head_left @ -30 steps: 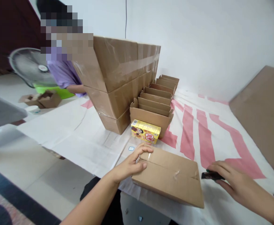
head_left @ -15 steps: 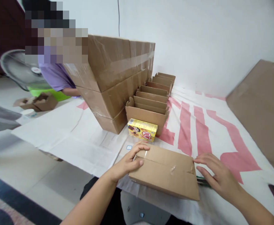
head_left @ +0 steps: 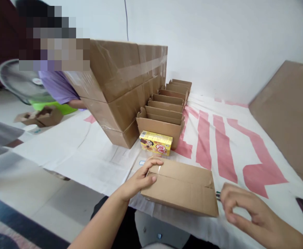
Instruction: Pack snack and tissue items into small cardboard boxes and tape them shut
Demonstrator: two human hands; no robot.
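Observation:
A closed cardboard box [head_left: 182, 185] lies at the near edge of the cloth-covered table. My left hand [head_left: 143, 176] grips its left end, thumb on the top and fingers over the far edge. Beyond the box's right end, my right hand [head_left: 241, 207] is closed, with fingers curled and thumb bent towards them. Its fingertips hide most of a small green and metallic object [head_left: 218, 195], which shows only in the gap beside the box. Whether the fingers hold it cannot be made out. A yellow printed snack box [head_left: 156, 143] stands just behind the cardboard box.
Several open cardboard cartons [head_left: 159, 126] stand in a row towards the wall. Left of them rises a stack of taped cartons [head_left: 120, 100]. A person in a purple sleeve [head_left: 59, 86] is behind it, near a fan [head_left: 16, 81]. A large cardboard sheet [head_left: 288, 114] leans at right.
My right hand has drawn away from the box's right end, towards me, and its fingers have curled. A clear wisp on the box top is gone. My left hand stays on the box.

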